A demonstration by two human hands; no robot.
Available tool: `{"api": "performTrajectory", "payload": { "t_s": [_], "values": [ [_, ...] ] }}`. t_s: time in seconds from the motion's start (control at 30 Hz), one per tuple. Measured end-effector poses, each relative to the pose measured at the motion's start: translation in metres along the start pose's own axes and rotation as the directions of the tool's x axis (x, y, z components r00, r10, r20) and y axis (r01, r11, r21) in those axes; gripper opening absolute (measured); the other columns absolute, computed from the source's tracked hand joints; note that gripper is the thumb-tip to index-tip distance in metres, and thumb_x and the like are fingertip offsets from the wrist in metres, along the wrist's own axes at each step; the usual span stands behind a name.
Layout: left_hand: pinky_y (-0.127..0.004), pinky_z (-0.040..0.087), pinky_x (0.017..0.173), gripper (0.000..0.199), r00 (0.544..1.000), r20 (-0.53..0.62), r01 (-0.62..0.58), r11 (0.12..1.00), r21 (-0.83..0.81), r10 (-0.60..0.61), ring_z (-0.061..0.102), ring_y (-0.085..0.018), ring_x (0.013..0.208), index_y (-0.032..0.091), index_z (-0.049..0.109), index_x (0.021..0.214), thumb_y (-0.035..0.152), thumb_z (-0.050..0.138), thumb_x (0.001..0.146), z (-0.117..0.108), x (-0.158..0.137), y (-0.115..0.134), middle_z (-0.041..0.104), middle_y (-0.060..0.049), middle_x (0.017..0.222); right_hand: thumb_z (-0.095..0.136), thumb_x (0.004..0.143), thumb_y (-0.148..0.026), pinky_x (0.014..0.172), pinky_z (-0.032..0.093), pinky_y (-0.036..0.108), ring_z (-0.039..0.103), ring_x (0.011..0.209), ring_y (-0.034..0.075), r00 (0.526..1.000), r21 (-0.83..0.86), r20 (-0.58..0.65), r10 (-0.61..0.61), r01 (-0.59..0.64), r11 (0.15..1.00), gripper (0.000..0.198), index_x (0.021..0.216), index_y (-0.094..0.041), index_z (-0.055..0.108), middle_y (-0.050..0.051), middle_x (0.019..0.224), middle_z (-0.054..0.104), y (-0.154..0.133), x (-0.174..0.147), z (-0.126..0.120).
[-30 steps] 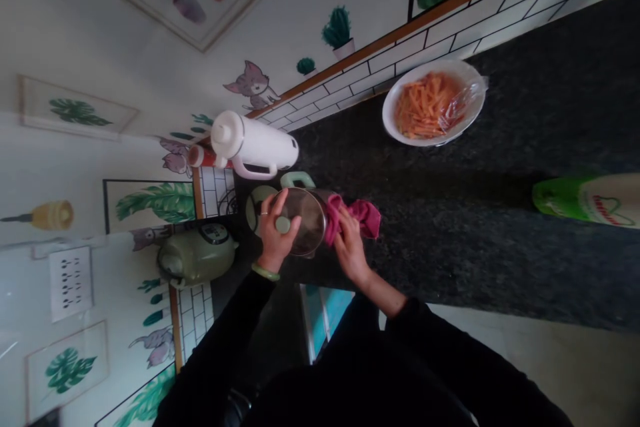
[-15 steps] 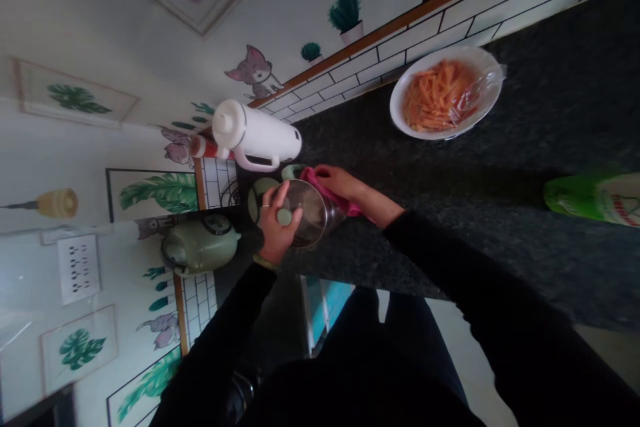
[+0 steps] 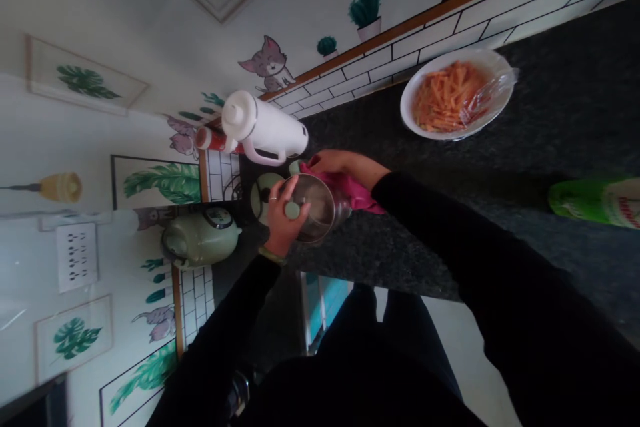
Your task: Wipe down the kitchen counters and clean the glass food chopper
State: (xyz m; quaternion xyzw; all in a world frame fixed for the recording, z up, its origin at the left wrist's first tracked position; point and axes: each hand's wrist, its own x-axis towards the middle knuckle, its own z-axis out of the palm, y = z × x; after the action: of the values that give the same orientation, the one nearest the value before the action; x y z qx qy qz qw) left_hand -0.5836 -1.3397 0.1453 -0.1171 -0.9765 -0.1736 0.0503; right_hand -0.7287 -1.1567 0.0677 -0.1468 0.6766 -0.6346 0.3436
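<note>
My left hand lies over the glass pot lid, its thumb and fingers on either side of the pale green knob. Under the lid is a shiny metal pot, tilted in this view. My right hand grips a bright pink cloth, pressed against the pot's far side. Beside the pot sits a pale green round base, partly hidden by my left hand. A bit of green handle shows near the cloth.
A white jug and a red-labelled container stand by the wall. A green rounded appliance is in the corner. On the dark counter are a film-covered bowl of carrot strips and a green bottle.
My right hand has shifted along the pot's far side, and more of the pink cloth now hangs out below it. My left hand stays on the lid. The view has shifted slightly.
</note>
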Motion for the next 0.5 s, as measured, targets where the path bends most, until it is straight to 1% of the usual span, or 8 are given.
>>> {"api": "performTrajectory", "payload": {
  "t_s": [0.07,0.13,0.2,0.27,0.37,0.43,0.47,0.5],
  "values": [
    [-0.047,0.046,0.116,0.063,1.0,-0.004,0.012,1.0,0.013,-0.012,0.055,-0.028,0.133,0.027,0.052,0.151,0.044,0.062,0.091,0.001,0.0,-0.001,0.053,-0.01,0.143,0.077,0.076,-0.024,0.076,0.053,0.032,0.065,0.072,0.02,0.999,0.012,-0.021,0.041,-0.041,0.999,0.008,0.079,-0.016,0.077,0.005,0.078,0.077,0.0,-0.009,0.002],
    [-0.047,0.046,0.116,0.063,1.0,-0.01,0.012,1.0,0.007,-0.012,0.055,-0.028,0.132,0.028,0.052,0.151,0.045,0.063,0.092,0.002,0.0,-0.001,0.053,-0.01,0.143,0.073,0.077,-0.021,0.081,0.054,0.033,0.067,0.079,0.021,0.989,0.128,-0.132,0.06,-0.043,0.991,0.012,0.088,-0.017,0.077,0.006,0.088,0.078,0.008,-0.033,0.01],
    [-0.047,0.046,0.116,0.063,1.0,-0.021,0.01,1.0,-0.003,-0.01,0.056,-0.028,0.131,0.028,0.053,0.151,0.046,0.064,0.092,0.003,0.0,-0.002,0.054,-0.011,0.143,0.07,0.078,-0.022,0.085,0.055,0.033,0.068,0.085,0.02,0.962,0.296,-0.262,0.077,0.004,0.955,0.021,0.098,-0.019,0.075,0.004,0.095,0.078,0.022,-0.062,0.026],
    [-0.046,0.046,0.115,0.063,0.999,-0.037,0.007,1.0,-0.012,-0.007,0.056,-0.029,0.131,0.026,0.054,0.15,0.048,0.064,0.092,0.004,0.0,-0.002,0.054,-0.012,0.142,0.066,0.078,-0.024,0.091,0.055,0.033,0.067,0.089,0.018,0.912,0.418,-0.399,0.091,0.093,0.904,0.025,0.103,-0.02,0.072,0.002,0.099,0.076,0.036,-0.089,0.05],
    [-0.046,0.046,0.115,0.063,0.998,-0.064,-0.003,1.0,-0.018,0.002,0.056,-0.03,0.13,0.024,0.056,0.149,0.051,0.063,0.093,0.005,-0.004,0.0,0.056,-0.013,0.139,0.062,0.078,-0.029,0.1,0.052,0.035,0.066,0.097,0.018,0.797,0.478,-0.592,0.119,0.228,0.848,0.025,0.101,-0.021,0.067,0.002,0.102,0.074,0.052,-0.118,0.093],
    [-0.045,0.046,0.115,0.062,0.998,-0.061,-0.018,1.0,-0.018,0.017,0.057,-0.03,0.129,0.023,0.057,0.148,0.052,0.062,0.093,0.004,-0.008,0.001,0.057,-0.013,0.138,0.061,0.078,-0.034,0.101,0.051,0.036,0.066,0.099,0.02,0.725,0.496,-0.67,0.161,0.275,0.824,0.027,0.101,-0.022,0.065,0.003,0.103,0.074,0.061,-0.129,0.118],
    [-0.045,0.046,0.115,0.062,0.998,-0.052,-0.029,0.999,-0.017,0.028,0.057,-0.029,0.13,0.023,0.057,0.148,0.052,0.062,0.093,0.004,-0.01,0.002,0.057,-0.013,0.139,0.061,0.078,-0.035,0.101,0.052,0.037,0.067,0.098,0.02,0.702,0.509,-0.687,0.187,0.281,0.814,0.028,0.102,-0.022,0.065,0.003,0.103,0.074,0.064,-0.133,0.126],
    [-0.044,0.046,0.115,0.062,0.998,-0.043,-0.04,0.999,-0.015,0.039,0.057,-0.029,0.13,0.023,0.057,0.148,0.052,0.062,0.093,0.003,-0.011,0.002,0.057,-0.013,0.139,0.062,0.077,-0.036,0.099,0.053,0.037,0.067,0.095,0.02,0.694,0.522,-0.689,0.209,0.276,0.807,0.028,0.101,-0.022,0.065,0.003,0.101,0.074,0.067,-0.135,0.131]
  ]
}}
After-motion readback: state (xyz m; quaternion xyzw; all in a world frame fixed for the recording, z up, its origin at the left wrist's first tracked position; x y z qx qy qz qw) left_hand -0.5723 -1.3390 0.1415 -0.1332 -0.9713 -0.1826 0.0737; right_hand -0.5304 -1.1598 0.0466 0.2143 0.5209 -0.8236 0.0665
